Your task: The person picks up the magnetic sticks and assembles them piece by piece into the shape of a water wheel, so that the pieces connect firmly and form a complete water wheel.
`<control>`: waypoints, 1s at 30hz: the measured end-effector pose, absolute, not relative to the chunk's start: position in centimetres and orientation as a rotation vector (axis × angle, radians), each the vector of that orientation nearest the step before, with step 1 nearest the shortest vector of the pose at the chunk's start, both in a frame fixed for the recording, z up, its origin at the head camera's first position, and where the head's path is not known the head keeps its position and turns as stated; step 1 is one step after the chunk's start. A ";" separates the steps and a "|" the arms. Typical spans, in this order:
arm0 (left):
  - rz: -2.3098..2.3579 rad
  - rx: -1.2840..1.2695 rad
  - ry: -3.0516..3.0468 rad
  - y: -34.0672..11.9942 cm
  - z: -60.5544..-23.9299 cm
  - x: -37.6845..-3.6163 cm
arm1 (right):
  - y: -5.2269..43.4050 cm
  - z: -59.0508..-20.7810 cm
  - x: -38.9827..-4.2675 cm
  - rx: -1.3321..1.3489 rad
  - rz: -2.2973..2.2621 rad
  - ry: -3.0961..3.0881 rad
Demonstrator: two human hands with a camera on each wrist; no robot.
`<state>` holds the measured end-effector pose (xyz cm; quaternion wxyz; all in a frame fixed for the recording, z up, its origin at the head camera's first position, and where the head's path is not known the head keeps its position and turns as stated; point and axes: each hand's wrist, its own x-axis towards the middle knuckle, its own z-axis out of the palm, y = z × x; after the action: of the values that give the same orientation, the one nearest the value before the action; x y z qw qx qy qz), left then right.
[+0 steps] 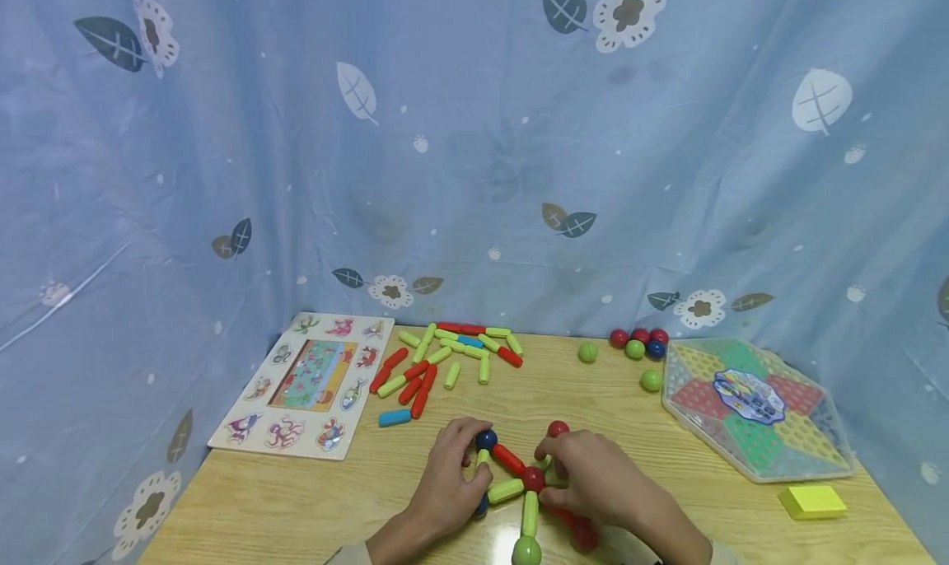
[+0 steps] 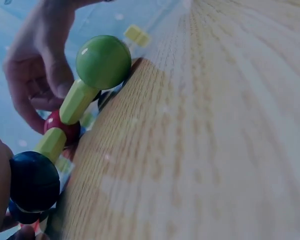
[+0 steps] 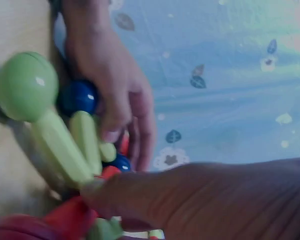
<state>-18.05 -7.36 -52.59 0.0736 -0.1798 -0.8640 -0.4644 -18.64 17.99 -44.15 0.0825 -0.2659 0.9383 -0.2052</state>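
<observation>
A ball-and-rod toy frame lies on the table. Red and yellow-green rods fan out from its central red ball (image 1: 533, 478). Two blue balls (image 1: 486, 440) sit on its left, with a yellow-green rod (image 1: 483, 458) between them. My left hand (image 1: 448, 470) pinches that rod, fingers beside the upper blue ball. My right hand (image 1: 593, 476) grips around the central red ball, covering part of the rods there. Nearest me, a green ball (image 1: 527, 550) ends one yellow-green rod (image 1: 530, 515). Another red ball (image 1: 558, 428) shows beyond the right fingers; a further red ball (image 1: 584, 535) lies below that hand.
Several loose rods (image 1: 420, 392) lie at the back left, beside a sea-animal puzzle board (image 1: 245, 384). At the back right are several loose balls (image 1: 634, 349), a hexagonal game box (image 1: 756, 408) and a yellow block (image 1: 811, 502). A blue curtain (image 1: 474, 178) hangs behind the table.
</observation>
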 end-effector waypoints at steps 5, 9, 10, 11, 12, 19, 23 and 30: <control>-1.387 -0.545 -2.602 -7.3 -52.4 -18.1 | 18.2 -44.6 -18.6 -0.894 -0.529 2.918; -1.439 -0.586 -2.586 -7.4 -52.5 -18.0 | 18.7 -44.9 -19.2 -0.951 -0.529 2.991; -1.451 -0.615 -2.575 -7.4 -52.5 -18.0 | 18.8 -45.0 -19.4 -0.968 -0.540 3.001; -1.467 -0.649 -2.566 -7.4 -52.6 -18.0 | 18.9 -45.0 -19.6 -0.970 -0.552 3.008; -1.471 -0.692 -2.553 -7.4 -52.6 -18.0 | 19.0 -45.1 -19.7 -0.976 -0.560 3.018; -1.569 -0.942 -2.501 -7.3 -52.3 -18.2 | 19.0 -45.9 -20.5 -0.864 -0.636 3.053; -1.671 -1.015 -2.488 -8.7 -52.0 -18.8 | 18.7 -46.5 -20.8 -0.795 -0.679 3.038; -1.826 -0.980 -2.279 -16.4 -51.1 -20.9 | 18.4 -47.2 -21.1 -0.809 -0.723 2.988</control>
<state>-20.92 -16.42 -51.06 0.0306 -0.3181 -0.7394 -0.5926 -21.11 18.44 -47.15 -0.0187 -0.2545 0.9398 -0.2272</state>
